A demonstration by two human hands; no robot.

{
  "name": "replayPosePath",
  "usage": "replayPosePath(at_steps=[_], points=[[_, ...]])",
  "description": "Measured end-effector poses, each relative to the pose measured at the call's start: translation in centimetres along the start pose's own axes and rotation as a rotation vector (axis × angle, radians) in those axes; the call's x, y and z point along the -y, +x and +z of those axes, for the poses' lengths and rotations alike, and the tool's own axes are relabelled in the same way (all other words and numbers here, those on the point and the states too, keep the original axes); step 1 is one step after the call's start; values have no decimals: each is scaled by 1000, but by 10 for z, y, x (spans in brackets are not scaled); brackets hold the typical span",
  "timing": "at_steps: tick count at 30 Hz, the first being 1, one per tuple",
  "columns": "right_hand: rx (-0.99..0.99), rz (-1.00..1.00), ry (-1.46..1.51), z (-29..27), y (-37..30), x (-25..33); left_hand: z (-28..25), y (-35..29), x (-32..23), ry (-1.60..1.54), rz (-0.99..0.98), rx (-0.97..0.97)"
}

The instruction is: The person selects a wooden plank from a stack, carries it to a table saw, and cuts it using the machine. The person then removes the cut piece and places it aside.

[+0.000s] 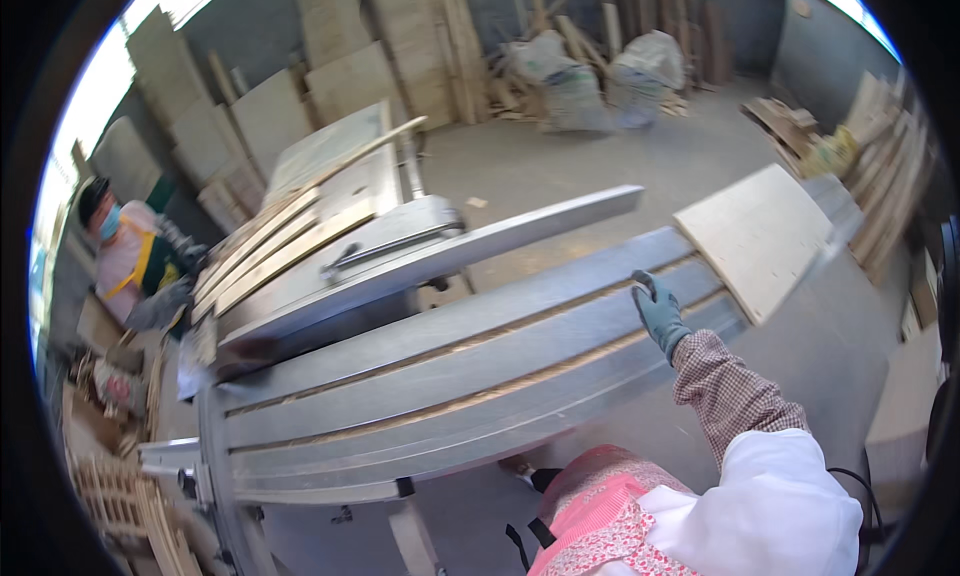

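Note:
My right hand (pixel 660 314), in a teal work glove with grey fingertips, is over the right part of a long metal sliding table (pixel 460 356). Its fingers are bent and slightly apart, with nothing visible between them. I cannot tell whether the glove touches the metal. Just beyond the hand, a pale square board (pixel 762 238) lies at the table's right end. A long metal fence (pixel 480 256) runs along the far side of the table. My left hand is out of the picture.
At the far left, a masked person (pixel 140 246) in dark gloves stands by long wooden strips (pixel 280 241) on the machine's outfeed surface. Stuffed sacks (pixel 575 91) and offcuts stand at the back. Stacked planks (pixel 895 166) lean at the right; a slatted wooden rack (pixel 115 491) sits lower left.

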State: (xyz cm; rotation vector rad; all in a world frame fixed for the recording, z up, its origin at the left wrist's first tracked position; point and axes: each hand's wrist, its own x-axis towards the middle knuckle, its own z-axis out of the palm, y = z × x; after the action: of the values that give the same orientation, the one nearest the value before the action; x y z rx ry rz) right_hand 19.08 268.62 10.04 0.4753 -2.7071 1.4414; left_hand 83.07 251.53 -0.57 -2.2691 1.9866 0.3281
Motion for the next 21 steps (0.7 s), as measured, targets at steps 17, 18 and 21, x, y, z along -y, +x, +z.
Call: replayPosePath(at_steps=[17, 18, 21], points=[[-528, 1214, 365, -238, 37, -239, 16, 0, -27, -10, 102, -23], [-483, 1175, 355, -233, 39, -243, 22, 6, -24, 43, 87, -52], [-377, 1121, 327, -236, 36, -250, 45, 12, -17, 113, 60, -73]])
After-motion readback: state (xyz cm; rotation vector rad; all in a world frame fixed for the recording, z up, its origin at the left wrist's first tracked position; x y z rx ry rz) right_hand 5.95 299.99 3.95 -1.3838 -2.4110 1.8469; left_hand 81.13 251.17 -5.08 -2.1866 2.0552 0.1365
